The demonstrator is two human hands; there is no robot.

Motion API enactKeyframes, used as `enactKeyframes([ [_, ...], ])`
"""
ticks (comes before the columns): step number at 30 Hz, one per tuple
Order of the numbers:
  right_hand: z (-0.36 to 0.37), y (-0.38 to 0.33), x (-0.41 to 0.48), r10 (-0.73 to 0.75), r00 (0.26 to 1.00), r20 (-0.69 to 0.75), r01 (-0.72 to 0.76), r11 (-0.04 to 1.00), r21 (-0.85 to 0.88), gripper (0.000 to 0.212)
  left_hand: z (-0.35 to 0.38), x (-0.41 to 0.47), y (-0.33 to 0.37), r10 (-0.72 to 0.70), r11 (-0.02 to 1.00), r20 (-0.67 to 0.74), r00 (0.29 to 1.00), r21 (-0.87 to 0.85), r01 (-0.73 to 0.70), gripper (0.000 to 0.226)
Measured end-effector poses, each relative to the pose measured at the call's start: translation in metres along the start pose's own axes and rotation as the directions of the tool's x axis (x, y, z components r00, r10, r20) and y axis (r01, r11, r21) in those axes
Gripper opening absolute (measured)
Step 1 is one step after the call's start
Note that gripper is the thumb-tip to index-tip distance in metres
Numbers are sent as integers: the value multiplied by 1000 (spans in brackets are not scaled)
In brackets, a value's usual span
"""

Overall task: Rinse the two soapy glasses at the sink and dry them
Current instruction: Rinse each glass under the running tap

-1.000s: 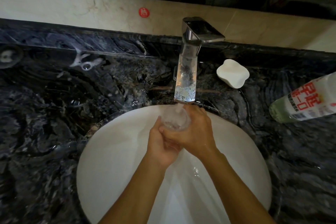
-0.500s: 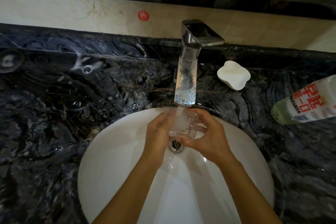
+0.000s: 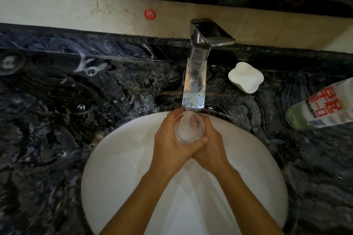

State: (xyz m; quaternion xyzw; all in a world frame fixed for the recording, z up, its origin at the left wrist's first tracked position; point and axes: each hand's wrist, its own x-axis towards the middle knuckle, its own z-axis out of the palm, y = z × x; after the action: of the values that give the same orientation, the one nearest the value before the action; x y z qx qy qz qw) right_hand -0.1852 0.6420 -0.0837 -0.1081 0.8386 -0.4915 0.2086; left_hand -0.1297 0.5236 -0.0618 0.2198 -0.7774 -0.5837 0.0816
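Glass (image 3: 189, 128) sat upright under tap (image 3: 196, 74), over far part of sink (image 3: 122, 168) — stream ran into its mouth. Left hand (image 3: 170, 143) and right hand (image 3: 211, 144) both wrapped round glass, fingers interlocked on near side. Judged rinsing of first glass under way. Second glass not in view; its rinse and all drying left. Soap (image 3: 245, 77) on wet worktop (image 3: 57, 110), right of tap.
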Motion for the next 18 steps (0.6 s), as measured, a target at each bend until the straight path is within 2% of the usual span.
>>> enactKeyframes([
  [2, 8, 1, 1, 3, 999, -43, -1, 999, 48, 66, 0, 1, -2, 9, 1000, 5, 1000, -14, -9, 92],
  [5, 18, 1, 0, 0, 996, -87, 10, 994, 107, 68, -1, 2, -4, 31, 999, -14, 999, -19, -31, 90],
  [12, 28, 3, -1, 0, 992, -124, 24, 981, 194, 86, -10, 2, -7, 58, 998, 46, 997, 2, -58, 93],
  [18, 27, 10, 0, 19, 991, -130, 15, 965, 261, 82, -10, 3, -10, 54, 998, 80, 995, 34, -57, 94],
])
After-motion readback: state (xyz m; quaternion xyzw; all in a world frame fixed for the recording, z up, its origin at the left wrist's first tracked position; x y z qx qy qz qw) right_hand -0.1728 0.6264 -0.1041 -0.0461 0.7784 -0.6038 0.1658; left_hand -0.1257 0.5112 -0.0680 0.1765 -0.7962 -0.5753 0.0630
